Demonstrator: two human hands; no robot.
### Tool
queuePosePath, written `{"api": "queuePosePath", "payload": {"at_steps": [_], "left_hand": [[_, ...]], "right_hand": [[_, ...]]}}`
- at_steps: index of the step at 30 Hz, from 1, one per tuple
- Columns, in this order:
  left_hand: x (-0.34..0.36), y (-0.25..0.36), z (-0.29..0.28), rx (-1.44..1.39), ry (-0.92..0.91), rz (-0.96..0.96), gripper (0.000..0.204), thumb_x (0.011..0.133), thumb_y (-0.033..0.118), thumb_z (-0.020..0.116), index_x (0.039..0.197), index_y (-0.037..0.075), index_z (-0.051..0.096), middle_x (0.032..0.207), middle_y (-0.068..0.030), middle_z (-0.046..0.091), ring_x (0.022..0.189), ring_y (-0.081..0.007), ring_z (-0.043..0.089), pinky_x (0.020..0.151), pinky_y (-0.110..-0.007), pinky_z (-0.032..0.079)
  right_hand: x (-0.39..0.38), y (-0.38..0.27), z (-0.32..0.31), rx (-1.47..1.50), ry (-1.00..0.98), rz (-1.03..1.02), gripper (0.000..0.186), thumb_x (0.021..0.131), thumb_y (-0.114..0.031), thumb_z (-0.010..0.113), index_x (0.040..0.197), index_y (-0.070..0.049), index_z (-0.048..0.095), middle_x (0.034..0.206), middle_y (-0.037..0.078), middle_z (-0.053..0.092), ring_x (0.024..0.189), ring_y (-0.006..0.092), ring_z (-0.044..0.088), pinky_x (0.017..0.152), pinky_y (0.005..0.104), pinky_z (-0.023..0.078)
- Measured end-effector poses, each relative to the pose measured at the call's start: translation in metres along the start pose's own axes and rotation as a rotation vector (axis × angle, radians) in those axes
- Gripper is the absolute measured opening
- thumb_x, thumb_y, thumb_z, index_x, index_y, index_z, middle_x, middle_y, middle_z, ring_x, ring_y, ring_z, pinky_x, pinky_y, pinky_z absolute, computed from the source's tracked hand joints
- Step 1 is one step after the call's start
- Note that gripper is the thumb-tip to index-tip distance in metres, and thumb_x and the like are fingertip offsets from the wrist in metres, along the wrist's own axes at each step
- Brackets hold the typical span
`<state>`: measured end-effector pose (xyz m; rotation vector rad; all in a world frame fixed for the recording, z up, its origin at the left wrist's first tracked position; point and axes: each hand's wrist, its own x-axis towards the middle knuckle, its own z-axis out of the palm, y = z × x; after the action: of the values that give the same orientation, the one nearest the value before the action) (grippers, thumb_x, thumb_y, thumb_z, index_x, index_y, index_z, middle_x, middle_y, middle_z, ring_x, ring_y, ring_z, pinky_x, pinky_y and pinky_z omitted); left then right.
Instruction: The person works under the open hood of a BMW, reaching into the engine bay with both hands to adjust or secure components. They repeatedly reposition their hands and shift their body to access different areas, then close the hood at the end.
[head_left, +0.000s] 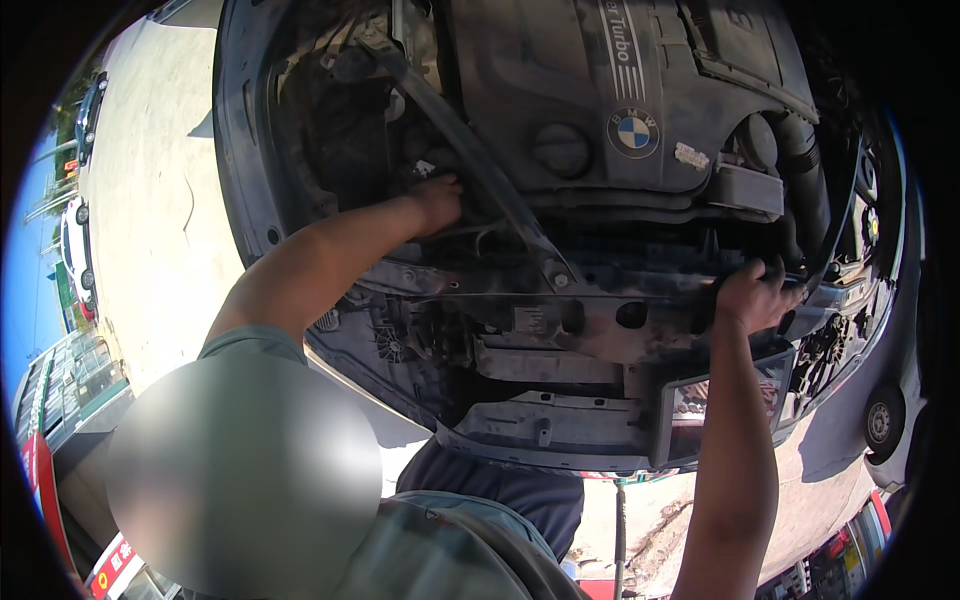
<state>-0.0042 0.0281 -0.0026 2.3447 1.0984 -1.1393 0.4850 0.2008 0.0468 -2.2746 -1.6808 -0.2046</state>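
Sunlit pavement (150,190) spreads beyond the front panel (600,338), just ahead of the engine (540,90). Left hand (437,205) curls beside the strut (468,155) — cannot tell on what; right hand (755,297) bends over the panel's right end — hold unclear.

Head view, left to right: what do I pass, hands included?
White car → left hand → round black oil filler cap → round blue-and-white emblem → right hand → wheel of the vehicle alongside. Diagonal brace left out: it overlaps several of these.
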Motion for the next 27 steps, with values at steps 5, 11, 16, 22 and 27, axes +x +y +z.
{"api": "queuePosePath", "payload": {"at_steps": [5, 11, 16, 22, 27], "left_hand": [[0.001, 0.0, -0.01, 0.012, -0.043, 0.013, 0.025, 0.078, 0.017, 0.071, 0.101, 0.013, 0.08, 0.119, -0.0039, 0.074, 0.131, -0.024, 0.055, 0.122, -0.041, 0.028], [0.026, 0.006, 0.043, 0.005, 0.312, -0.073, 0.031, 0.087, 0.017, 0.063, 0.113, 0.014, 0.078, 0.133, -0.0033, 0.069, 0.136, -0.0248, 0.053, 0.124, -0.041, 0.027], [0.054, 0.014, 0.057, -0.142, 0.131, -0.228, 0.044, 0.091, 0.01, 0.054, 0.133, 0.012, 0.069, 0.147, -0.0076, 0.06, 0.145, -0.027, 0.044, 0.127, -0.037, 0.026], [0.048, 0.009, 0.077, -0.469, 0.489, -0.291, 0.048, 0.093, 0.009, 0.054, 0.14, 0.008, 0.061, 0.148, -0.0138, 0.057, 0.143, -0.0329, 0.046, 0.122, -0.038, 0.035], [0.058, 0.011, 0.078, -0.241, 0.273, -0.211, 0.049, 0.088, 0.011, 0.054, 0.135, 0.005, 0.066, 0.139, -0.0139, 0.066, 0.136, -0.0263, 0.056, 0.128, -0.041, 0.021]], "right_hand": [[0.0, 0.002, 0.0, 0.024, 0.003, 0.004, 0.056, 0.094, -0.041, 0.049, 0.141, -0.017, 0.065, 0.162, 0.029, 0.033, 0.155, 0.0378, 0.027, 0.119, 0.0539, 0.031], [0.001, -0.002, -0.001, 0.048, -0.006, -0.001, 0.056, 0.094, -0.041, 0.05, 0.141, -0.016, 0.065, 0.162, 0.029, 0.032, 0.155, 0.0394, 0.027, 0.12, 0.0552, 0.029], [-0.003, 0.001, 0.002, 0.049, 0.017, 0.006, 0.055, 0.095, -0.041, 0.05, 0.142, -0.016, 0.065, 0.163, 0.03, 0.03, 0.155, 0.0419, 0.025, 0.122, 0.0558, 0.026], [0.001, -0.002, -0.002, 0.057, 0.003, 0.009, 0.054, 0.095, -0.043, 0.049, 0.14, -0.019, 0.066, 0.164, 0.028, 0.03, 0.156, 0.0397, 0.024, 0.123, 0.0535, 0.024], [0.001, -0.003, -0.007, 0.095, 0.017, 0.019, 0.054, 0.093, -0.039, 0.051, 0.137, -0.015, 0.069, 0.162, 0.032, 0.032, 0.155, 0.0429, 0.024, 0.123, 0.0547, 0.023]]}}
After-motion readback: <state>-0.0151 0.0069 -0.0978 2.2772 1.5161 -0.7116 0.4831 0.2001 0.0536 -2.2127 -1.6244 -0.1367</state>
